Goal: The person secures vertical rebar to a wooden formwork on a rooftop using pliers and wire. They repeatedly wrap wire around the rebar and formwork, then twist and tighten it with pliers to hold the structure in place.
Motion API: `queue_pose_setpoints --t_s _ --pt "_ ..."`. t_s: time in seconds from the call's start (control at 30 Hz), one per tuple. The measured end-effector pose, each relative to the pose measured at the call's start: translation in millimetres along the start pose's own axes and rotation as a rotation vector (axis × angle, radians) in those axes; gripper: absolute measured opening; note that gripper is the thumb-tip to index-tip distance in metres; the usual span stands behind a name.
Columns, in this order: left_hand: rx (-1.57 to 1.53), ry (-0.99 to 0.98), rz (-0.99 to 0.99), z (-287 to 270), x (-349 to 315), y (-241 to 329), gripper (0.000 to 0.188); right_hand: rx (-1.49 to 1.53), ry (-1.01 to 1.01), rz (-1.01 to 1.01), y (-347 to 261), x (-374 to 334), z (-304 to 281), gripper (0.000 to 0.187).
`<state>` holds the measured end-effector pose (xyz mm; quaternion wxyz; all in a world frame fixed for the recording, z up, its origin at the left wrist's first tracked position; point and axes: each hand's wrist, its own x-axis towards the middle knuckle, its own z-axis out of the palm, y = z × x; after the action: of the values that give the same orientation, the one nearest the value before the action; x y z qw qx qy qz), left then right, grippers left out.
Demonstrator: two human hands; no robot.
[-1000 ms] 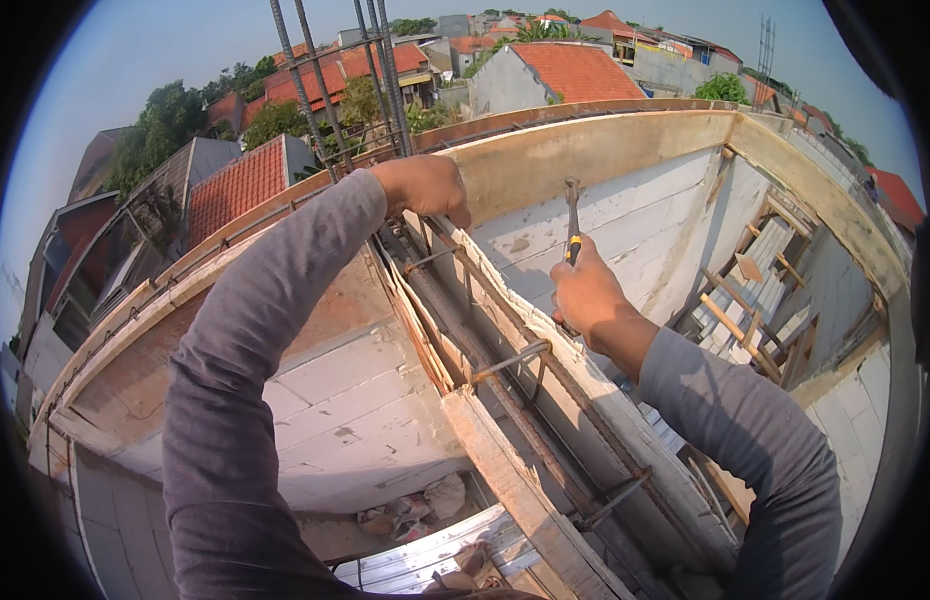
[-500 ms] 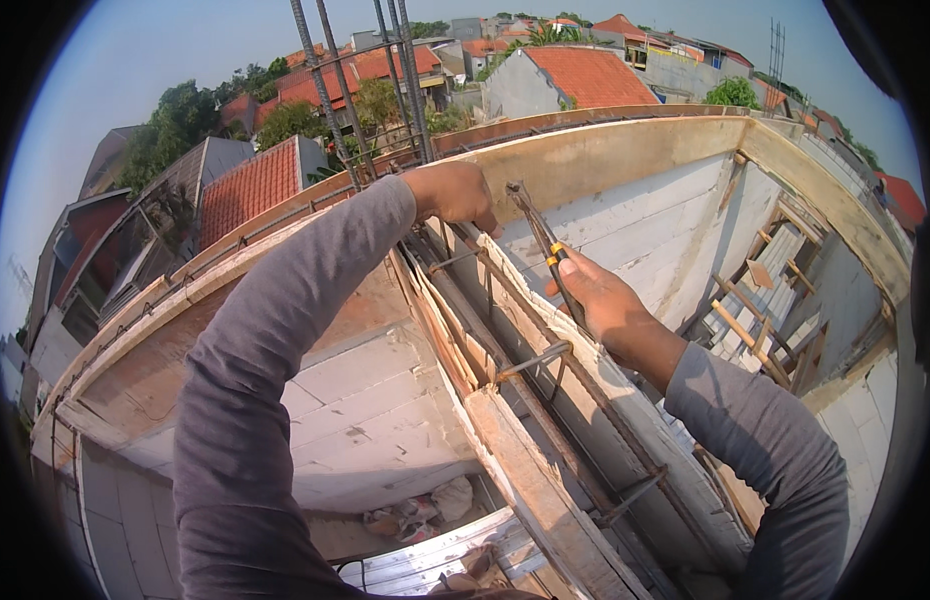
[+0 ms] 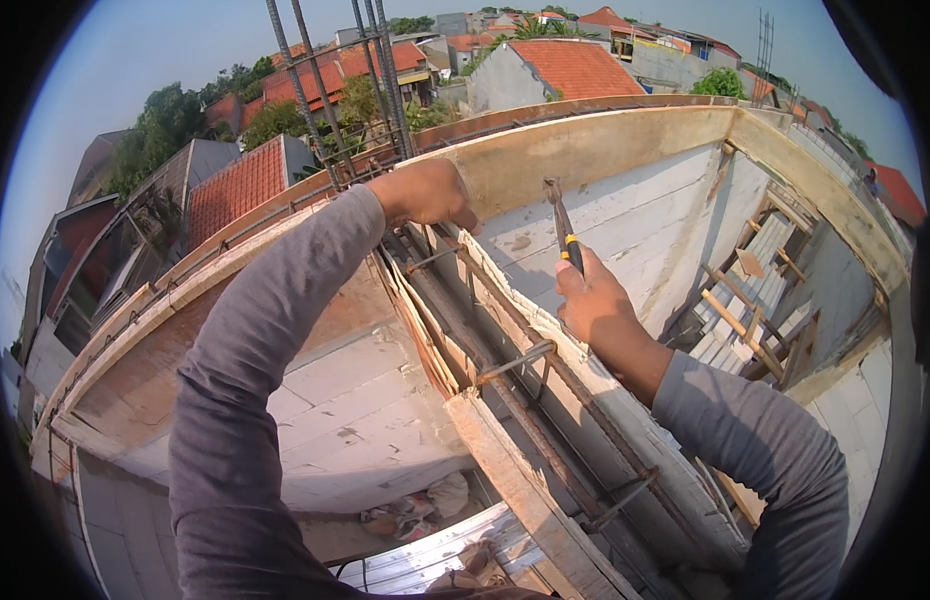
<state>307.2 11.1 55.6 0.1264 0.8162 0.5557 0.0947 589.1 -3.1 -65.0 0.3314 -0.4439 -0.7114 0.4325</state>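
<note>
My right hand [image 3: 600, 305] grips a pair of pincers [image 3: 561, 215] with black-and-yellow handles. The metal head points up and away, in the air right of the beam form. My left hand [image 3: 425, 193] is bent over the far end of the form with curled fingers, close to the reinforcing bars. Whatever its fingers hold is hidden. Beneath my hands a steel rebar cage [image 3: 517, 363] with cross ties runs inside the narrow wooden form. Split, ragged plywood [image 3: 422, 335] lines its left side.
A timber board [image 3: 515, 470] edges the near part of the form. Vertical rebars [image 3: 385, 75] rise beyond my left hand. Plank formwork [image 3: 605, 150] tops the light block walls. Deep drops lie on both sides, with timber props [image 3: 740, 325] low on the right.
The pincers have swung rightward and stand more upright in my right hand. My left hand stays at the far end of the form. The whole view has shifted slightly.
</note>
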Motion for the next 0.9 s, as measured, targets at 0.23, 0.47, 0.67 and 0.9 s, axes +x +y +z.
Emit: queue_pose_setpoints --t_s 0.23,0.47,0.67,0.9 --pt "0.064 -0.013 -0.045 -1.8 -1.2 8.6 0.043 0.139 0.170 0.281 -19.6 -3.4 -3.2 0.044" --pt "0.069 -0.007 0.001 0.8 3.2 4.6 0.041 0.269 0.078 0.212 -17.8 -7.7 -22.6 0.038" --pt "0.097 0.003 -0.169 -1.9 -0.1 9.9 0.043 -0.015 -0.317 0.167 -48.5 -19.8 -31.9 0.041" --pt "0.115 -0.028 -0.107 2.8 1.0 10.6 0.046 -0.051 -0.272 0.124 -41.7 -22.2 -30.0 0.043"
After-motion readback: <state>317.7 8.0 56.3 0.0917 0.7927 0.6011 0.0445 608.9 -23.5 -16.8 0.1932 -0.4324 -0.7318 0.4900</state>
